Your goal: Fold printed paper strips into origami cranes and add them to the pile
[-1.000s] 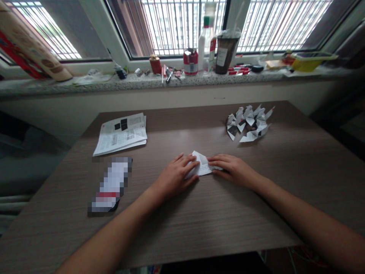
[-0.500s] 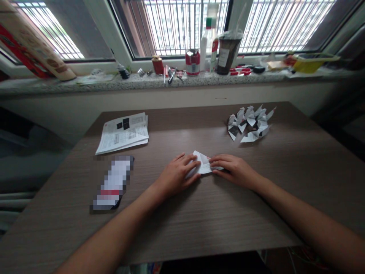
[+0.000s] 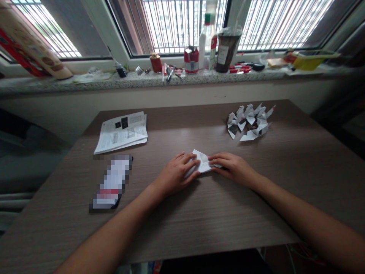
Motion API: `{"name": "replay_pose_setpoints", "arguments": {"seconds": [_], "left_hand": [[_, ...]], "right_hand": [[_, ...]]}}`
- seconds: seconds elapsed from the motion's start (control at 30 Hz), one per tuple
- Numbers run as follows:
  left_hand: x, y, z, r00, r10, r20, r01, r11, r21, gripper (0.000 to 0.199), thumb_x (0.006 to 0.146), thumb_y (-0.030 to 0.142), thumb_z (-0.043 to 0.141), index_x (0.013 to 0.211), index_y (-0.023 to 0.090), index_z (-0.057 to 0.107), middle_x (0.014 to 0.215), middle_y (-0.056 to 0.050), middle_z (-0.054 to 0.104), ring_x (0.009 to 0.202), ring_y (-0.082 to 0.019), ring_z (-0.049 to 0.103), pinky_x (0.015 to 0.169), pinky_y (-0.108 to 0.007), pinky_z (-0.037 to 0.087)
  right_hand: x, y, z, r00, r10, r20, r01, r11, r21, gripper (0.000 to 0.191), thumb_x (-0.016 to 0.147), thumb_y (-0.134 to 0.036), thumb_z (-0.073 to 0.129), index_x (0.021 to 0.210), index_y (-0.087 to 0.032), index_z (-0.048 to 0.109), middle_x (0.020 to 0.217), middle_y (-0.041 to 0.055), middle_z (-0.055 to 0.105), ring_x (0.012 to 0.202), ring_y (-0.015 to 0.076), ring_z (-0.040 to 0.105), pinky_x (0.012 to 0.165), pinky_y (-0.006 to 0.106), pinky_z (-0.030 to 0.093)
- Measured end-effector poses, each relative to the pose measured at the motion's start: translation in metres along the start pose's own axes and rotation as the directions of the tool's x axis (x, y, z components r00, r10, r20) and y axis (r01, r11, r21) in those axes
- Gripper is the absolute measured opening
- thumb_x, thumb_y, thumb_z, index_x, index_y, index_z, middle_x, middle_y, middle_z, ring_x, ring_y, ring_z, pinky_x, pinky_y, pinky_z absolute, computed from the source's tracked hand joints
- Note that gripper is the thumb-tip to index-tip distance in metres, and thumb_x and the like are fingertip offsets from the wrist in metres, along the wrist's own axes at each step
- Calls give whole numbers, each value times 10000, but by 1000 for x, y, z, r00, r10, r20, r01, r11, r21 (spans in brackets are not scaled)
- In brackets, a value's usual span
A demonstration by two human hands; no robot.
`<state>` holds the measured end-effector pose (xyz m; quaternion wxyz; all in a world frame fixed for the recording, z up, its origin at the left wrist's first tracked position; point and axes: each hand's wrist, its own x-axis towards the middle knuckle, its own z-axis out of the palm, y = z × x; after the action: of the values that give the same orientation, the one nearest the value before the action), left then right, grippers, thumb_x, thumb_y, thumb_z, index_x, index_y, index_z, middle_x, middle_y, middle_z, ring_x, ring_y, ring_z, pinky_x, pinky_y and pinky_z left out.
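Note:
A small folded piece of white printed paper (image 3: 203, 163) lies on the brown table (image 3: 182, 220), between my two hands. My left hand (image 3: 180, 171) covers its left part, with fingers bent over it and the thumb at its near edge. On the right part rest the fingertips of my right hand (image 3: 232, 166), held close together on the paper. The fingers hide both ends of the sheet. At the back right stands a ring of folded paper pieces (image 3: 251, 121) with pointed tips, apart from my hands.
A stack of printed sheets (image 3: 122, 133) lies at the back left, with a pixelated phone (image 3: 112, 182) nearer me. Beyond the table, the windowsill (image 3: 99, 85) holds a red can (image 3: 191, 61), a lidded cup (image 3: 226, 53), bottles, tools and a yellow container (image 3: 308, 61).
The view has shifted slightly, so the scene sits a little higher and to the left. Both hands keep nearly the same hold on the folded paper.

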<state>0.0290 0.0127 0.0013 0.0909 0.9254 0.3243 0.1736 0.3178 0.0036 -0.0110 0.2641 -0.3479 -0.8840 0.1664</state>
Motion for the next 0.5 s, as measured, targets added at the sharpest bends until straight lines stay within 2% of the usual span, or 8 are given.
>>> {"name": "replay_pose_setpoints", "arguments": {"seconds": [0.17, 0.3, 0.5], "left_hand": [[-1, 0, 0, 1000, -6, 6, 6, 1000, 25, 425, 981, 356, 668, 1383, 230, 609, 1443, -117, 594, 1312, -301, 595, 1174, -526, 447], [-2, 0, 0, 1000, -22, 21, 22, 1000, -1, 402, 998, 342, 632, 1382, 222, 619, 1475, -127, 572, 1276, -303, 615, 1108, -500, 504], [-2, -1, 0, 1000, -24, 20, 24, 1000, -17, 382, 1022, 361, 605, 1383, 237, 617, 1483, -120, 569, 1273, -303, 614, 1086, -499, 517]], "right_hand": [[1, -3, 0, 1000, 0, -9, 0, 1000, 26, 200, 1015, -250, 634, 1191, -230, 726, 1263, 107, 729, 1163, 241, 688, 982, 448, 584], [2, -3, 1, 1000, 3, -12, -2, 999, 39, 214, 1011, -264, 644, 1210, -225, 713, 1266, 106, 724, 1175, 241, 678, 998, 448, 574], [1, 1, 2, 1000, -12, 6, 12, 1000, 11, 238, 992, -256, 673, 1226, -234, 711, 1284, 113, 713, 1196, 254, 671, 1001, 458, 572]]}}
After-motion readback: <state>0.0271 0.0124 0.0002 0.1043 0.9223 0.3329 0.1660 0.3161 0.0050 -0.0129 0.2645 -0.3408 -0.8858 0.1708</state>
